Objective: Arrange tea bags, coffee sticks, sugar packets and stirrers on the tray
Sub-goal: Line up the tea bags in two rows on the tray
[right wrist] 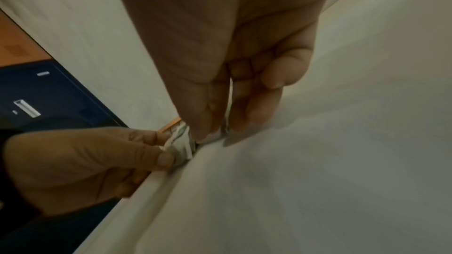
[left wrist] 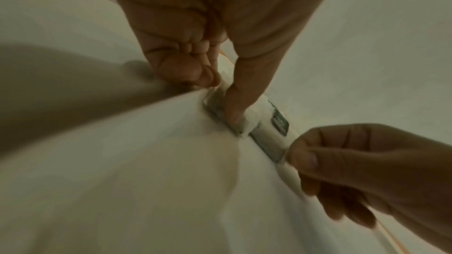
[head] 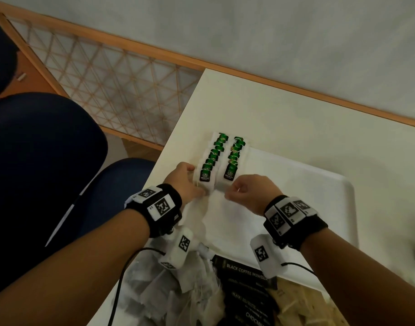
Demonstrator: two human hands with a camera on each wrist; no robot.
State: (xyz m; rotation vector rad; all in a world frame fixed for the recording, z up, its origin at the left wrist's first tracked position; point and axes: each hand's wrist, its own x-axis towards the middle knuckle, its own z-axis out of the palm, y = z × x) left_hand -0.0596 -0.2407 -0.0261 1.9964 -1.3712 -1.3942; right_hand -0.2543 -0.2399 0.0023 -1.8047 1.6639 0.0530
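Two rows of white tea bags with green tags lie overlapped at the far left end of the white tray (head: 319, 184). My left hand (head: 199, 184) pinches the nearest tea bag of the left row (head: 205, 176); in the left wrist view its thumb (left wrist: 234, 111) presses on that bag (left wrist: 212, 101). My right hand (head: 230, 191) pinches the near edge of the nearest bag of the right row (head: 229, 175), seen between thumb and fingers in the right wrist view (right wrist: 215, 135). The two hands sit close together.
At the near edge of the table lie a heap of loose tea bags (head: 178, 297), black coffee sticks (head: 246, 290) and beige sugar packets (head: 303, 304). The table's left edge (head: 169, 147) drops to blue-clad legs (head: 48, 161). A wooden lattice screen (head: 112, 83) stands beyond.
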